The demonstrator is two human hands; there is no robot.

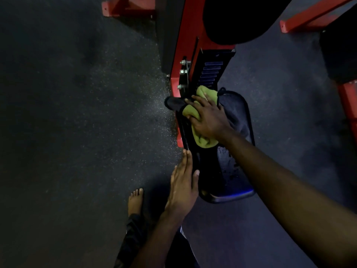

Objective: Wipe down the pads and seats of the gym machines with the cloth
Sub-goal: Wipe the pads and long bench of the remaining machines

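On the far half of the one black seat (218,176), one green cloth (202,141) lies bunched under the right hand (208,117). That hand is palm down on the cloth with its fingers spread and pressing, and cloth shows past the fingertips and below the wrist. The left hand (182,188) lies along the seat's near left edge, its four fingers straight and pressed together against the side and its thumb laid over the top. It holds nothing. Small wet glints show on the bare seat surface between the two hands.

Just beyond the seat's far end stands a black slotted plate (210,72) whose slots catch blue light. Left of the plate, three silver bolts (182,71) sit in a column on the red frame (188,35). One black knob (172,103) sticks out from the frame at the seat's far left corner, touching the cloth's edge.

Two more black pads are in view, one (241,20) beyond the seat above the plate and one (340,55) well to the seat's right. Two red floor feet show at the top, one (125,6) far left of the seat and one (309,16) far right.

One bare foot (135,199) stands on the dark speckled floor (77,113), left of the seat's near end.
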